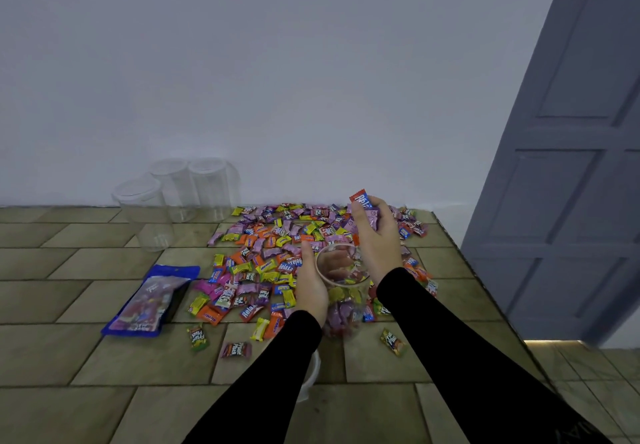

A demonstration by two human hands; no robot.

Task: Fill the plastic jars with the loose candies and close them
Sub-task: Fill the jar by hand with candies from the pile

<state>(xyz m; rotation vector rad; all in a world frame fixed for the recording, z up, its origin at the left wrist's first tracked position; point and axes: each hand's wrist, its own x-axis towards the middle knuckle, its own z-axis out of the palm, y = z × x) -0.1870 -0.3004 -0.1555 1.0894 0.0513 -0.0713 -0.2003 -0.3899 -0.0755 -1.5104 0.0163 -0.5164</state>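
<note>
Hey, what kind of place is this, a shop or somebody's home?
Probably a room in a home, not a shop: a tile-patterned table pushed against a plain white wall, and a grey panelled door at the right. No shelves or counter show.

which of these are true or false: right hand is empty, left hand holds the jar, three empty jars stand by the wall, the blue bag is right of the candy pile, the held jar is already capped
1. The right hand is empty. False: it grips a bunch of candies above the jar.
2. The left hand holds the jar. True.
3. Three empty jars stand by the wall. True.
4. The blue bag lies right of the candy pile. False: it lies to the left of it.
5. The held jar is already capped. False: its mouth is open, with candies partly filling it.
</note>
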